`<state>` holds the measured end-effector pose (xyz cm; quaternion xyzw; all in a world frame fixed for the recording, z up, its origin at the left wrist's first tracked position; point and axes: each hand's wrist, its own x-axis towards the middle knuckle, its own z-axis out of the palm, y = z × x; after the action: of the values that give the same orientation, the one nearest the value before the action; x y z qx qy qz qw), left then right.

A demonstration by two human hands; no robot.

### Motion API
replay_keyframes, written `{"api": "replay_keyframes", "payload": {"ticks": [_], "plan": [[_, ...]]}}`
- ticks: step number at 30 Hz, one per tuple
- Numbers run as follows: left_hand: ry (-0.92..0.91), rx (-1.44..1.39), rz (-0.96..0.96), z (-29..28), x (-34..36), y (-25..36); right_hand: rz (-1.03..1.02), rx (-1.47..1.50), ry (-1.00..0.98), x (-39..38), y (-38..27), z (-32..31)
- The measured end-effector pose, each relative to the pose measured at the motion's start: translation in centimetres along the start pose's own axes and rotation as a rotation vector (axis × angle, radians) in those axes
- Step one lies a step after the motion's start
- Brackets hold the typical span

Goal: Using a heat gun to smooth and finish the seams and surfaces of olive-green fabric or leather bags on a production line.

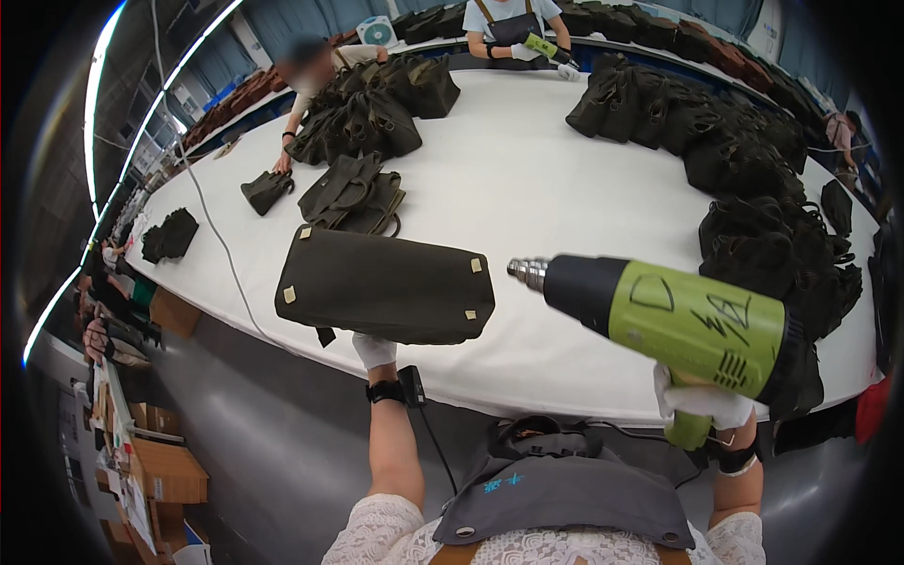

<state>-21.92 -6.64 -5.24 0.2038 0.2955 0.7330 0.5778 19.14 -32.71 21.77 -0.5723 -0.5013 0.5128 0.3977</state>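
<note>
In my white-gloved left hand (375, 350) is a dark olive handbag (386, 282), held up with its flat base facing me. Pale square patches sit at the corners of that base. The bag hides most of the left fingers. My right hand (706, 400), also gloved, is wrapped round the handle of a green and black heat gun (692, 325). Its stepped metal nozzle points left at the bag's right end, a small gap away from it. Just beyond the held bag, another dark handbag (348, 193) with looped handles lies on the white table.
Heaps of dark bags (650, 108) line the table's right side, and another heap (363, 108) stands at the far left. A person's hand (282, 164) touches a small bag there. Across the table a gloved co-worker (516, 38) holds a similar heat gun. A cable (221, 240) crosses the white table (508, 174).
</note>
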Motion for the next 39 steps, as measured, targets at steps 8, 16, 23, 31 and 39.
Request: {"api": "replay_keyframes", "payload": {"ticks": [8,16,23,31,39], "plan": [[0.052,-0.088,-0.073,3.9,-2.4,-0.2,-0.183,0.148,0.236,-2.9,4.9,1.6],[0.096,-0.112,-0.287,9.4,-8.1,-4.3,-0.231,0.130,0.295,-2.9,3.9,3.2],[0.052,0.137,-0.340,9.1,-8.5,-8.2,-0.064,-0.040,0.208,-1.4,5.1,5.7],[-0.116,0.176,-0.266,8.8,-9.0,-8.5,-0.238,0.023,0.208,1.8,2.3,7.3],[-0.132,0.255,-0.258,9.2,-9.1,-8.3,-0.302,-0.084,0.232,2.5,2.2,8.8]]}}
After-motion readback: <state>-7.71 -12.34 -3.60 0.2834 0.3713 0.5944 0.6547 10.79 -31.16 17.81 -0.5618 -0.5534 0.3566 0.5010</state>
